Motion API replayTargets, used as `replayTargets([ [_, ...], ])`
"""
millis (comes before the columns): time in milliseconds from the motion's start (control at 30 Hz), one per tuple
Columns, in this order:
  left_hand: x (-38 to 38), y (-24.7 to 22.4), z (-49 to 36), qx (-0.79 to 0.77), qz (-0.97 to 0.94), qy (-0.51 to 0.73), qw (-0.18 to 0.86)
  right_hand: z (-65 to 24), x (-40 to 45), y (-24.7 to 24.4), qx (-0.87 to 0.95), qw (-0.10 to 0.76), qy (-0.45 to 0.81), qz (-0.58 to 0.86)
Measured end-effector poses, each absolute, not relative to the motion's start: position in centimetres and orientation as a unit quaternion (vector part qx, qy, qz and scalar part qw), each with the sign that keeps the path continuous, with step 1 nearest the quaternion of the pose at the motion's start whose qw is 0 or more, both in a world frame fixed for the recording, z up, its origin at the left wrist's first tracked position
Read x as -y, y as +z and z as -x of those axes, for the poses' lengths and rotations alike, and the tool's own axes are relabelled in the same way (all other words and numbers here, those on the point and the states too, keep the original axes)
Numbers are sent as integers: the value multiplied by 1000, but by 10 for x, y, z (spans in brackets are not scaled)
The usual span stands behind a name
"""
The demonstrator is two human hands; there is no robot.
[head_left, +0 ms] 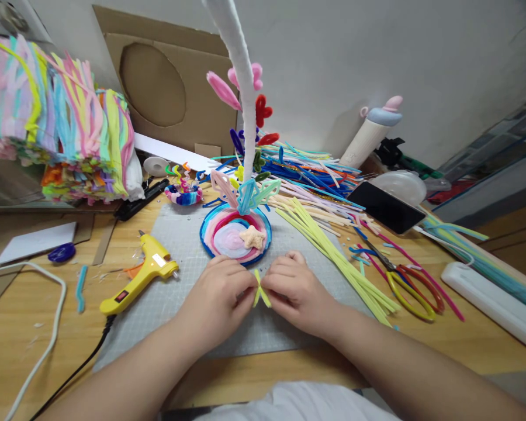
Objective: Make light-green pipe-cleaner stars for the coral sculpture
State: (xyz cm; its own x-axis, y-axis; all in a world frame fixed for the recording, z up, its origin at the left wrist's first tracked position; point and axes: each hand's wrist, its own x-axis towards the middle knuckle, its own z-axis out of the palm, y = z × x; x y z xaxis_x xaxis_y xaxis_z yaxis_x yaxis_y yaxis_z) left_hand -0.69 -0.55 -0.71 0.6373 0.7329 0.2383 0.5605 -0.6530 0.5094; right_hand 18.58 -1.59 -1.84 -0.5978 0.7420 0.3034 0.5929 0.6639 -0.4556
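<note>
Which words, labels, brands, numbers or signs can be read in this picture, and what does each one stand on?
No text can be read with certainty.
Pale label on the yellow glue gun: too small and blurred to read.
Small mark low on the white bottle: too faint to read.
Dark phone: no readable text on its screen.
Gray mat: grid lines show, but no readable numbers.

A plain, pale grey wall (315,64) rose behind the light-brown, wood-grained tabletop (228,371), softly lit and dimmer high above the tabletop's right end. A flat, brown cardboard panel (210,88) stood upright at the tabletop's back. Beyond the tabletop's right edge lay a brown, dark-lined surface (512,234), partly shadowed.
</note>
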Motion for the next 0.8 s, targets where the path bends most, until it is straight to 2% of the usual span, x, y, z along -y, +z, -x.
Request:
replayTargets([
  [167,2,-5,8,-365,-877,243,195,-185,16,-18,865,266,158,395],
  [333,-2,0,8,-449,-805,343,180,-182,16,-15,822,319,129,454],
  [533,8,-2,1,-454,-834,265,169,-179,20,-16,801,327,105,490],
  [800,15,-3,-3,-459,-838,240,172,-175,25,-16,816,297,94,487],
])
